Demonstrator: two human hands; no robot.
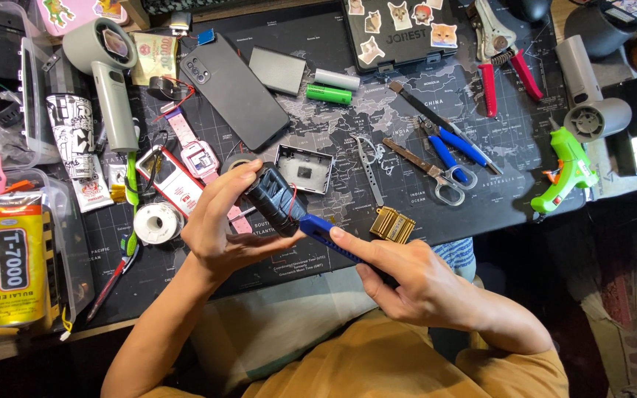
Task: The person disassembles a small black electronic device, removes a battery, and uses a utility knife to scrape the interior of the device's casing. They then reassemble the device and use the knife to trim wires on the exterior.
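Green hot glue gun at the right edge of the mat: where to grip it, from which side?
Take the green glue gun by its handle, the thicker section running up and left from the trigger area, coming from above. It lies flat on its side, nozzle toward the lower left, so the handle's broad side faces up. The grey handheld fan lies close above; approach from the lower right.

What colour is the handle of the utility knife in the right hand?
Blue: the utility knife handle, gripped by the right hand, shows clearly in the head view.

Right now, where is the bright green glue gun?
In the head view, the green glue gun lies at the mat's right edge, just below the grey handheld fan, right of the blue-handled scissors.
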